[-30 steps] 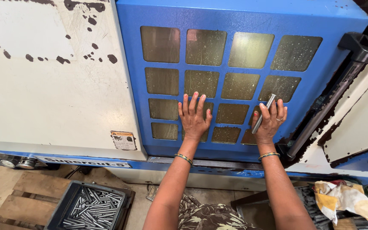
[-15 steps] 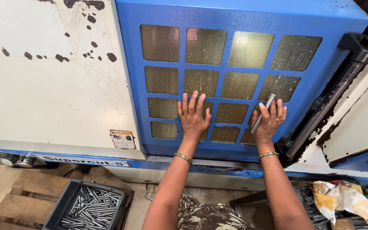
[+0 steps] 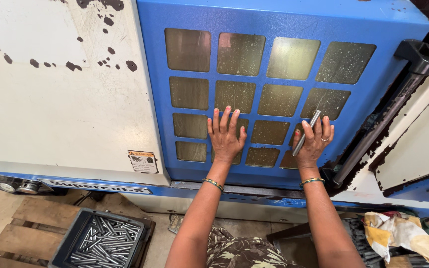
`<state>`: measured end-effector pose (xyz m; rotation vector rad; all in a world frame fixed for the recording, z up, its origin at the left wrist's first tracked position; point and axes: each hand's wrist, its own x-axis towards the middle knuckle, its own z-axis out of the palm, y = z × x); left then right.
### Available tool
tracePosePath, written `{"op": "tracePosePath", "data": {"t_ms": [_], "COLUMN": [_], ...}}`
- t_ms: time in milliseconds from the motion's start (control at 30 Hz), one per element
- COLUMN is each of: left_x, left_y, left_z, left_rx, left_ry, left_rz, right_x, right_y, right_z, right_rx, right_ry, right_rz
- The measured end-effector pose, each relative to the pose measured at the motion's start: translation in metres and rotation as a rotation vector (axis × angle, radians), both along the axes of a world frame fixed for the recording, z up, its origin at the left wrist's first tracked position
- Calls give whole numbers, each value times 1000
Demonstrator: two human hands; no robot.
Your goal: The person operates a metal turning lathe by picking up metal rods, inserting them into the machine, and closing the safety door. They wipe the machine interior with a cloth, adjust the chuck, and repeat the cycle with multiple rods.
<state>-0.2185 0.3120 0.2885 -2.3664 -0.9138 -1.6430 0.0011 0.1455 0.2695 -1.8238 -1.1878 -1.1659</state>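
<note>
Both hands lie flat on the windowed door [image 3: 274, 30], the left hand [image 3: 226, 139] left of the right hand [image 3: 313, 142], which holds a metal rod [image 3: 307, 132]. A door handle [image 3: 388, 106] runs right of them. Below left, a crate of rods [image 3: 100, 240] sits on a wooden pallet [image 3: 23, 235].

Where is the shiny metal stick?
In the head view, the thin silver metal rod lies under the right hand, pressed against the blue windowed machine door.

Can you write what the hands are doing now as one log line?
left hand: flat on blue door | right hand: on door, holding metal rod | below: crate of rods
</note>
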Motion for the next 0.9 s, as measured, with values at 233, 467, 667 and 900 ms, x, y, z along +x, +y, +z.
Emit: {"op": "tracePosePath", "data": {"t_ms": [233,467,667,900], "left_x": [0,-2,-2,0], "left_y": [-1,-2,-2,-2], "left_z": [-1,0,1,0], "left_rx": [-16,-15,-12,-9], "left_ry": [3,-9,-13,-12], "left_rz": [-9,-16,-16,-5], "right_x": [0,-2,-2,-2], "right_y": [0,-1,0,-2], "right_z": [1,1,3,5], "right_rx": [-6,-11,-13,-18], "right_ry": [-7,-2,-9,-8], "right_rz": [-12,-9,-3,-1]}}
